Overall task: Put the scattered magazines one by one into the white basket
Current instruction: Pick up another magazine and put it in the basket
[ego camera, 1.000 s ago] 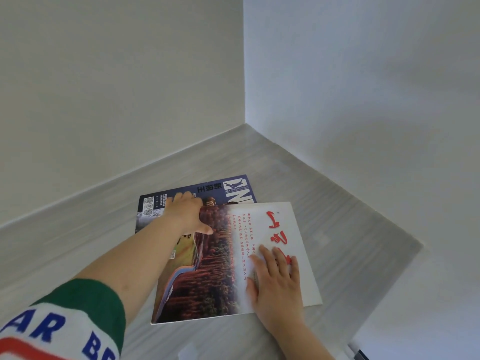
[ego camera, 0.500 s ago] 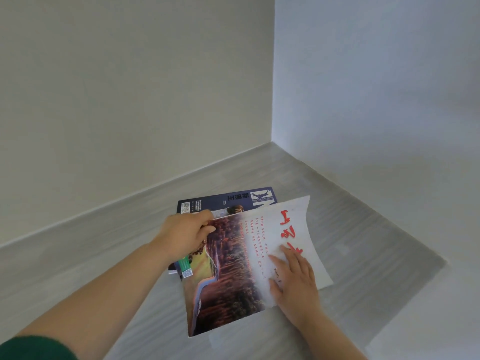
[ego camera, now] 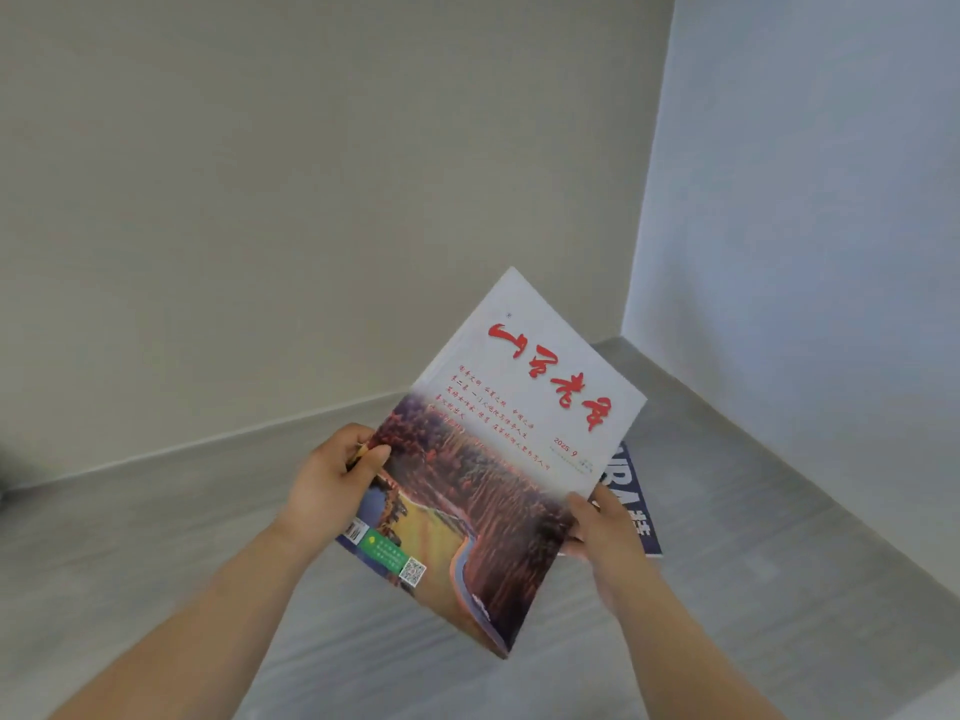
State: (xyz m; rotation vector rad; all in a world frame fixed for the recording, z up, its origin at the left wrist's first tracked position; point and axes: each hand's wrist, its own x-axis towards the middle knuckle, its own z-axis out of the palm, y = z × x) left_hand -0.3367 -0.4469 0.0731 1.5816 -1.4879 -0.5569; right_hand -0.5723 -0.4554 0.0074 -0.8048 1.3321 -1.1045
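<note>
Magazine (ego camera: 498,459): between our hands; left hand (ego camera: 332,491) pinches one edge, right hand (ego camera: 605,532) grips the other.
Writing: we read "2025 9".

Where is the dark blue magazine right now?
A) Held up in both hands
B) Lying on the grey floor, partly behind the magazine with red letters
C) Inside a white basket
B: the dark blue magazine lies flat on the grey floor, partly hidden by the magazine with red letters, which the left hand and the right hand hold up by its edges.
</note>
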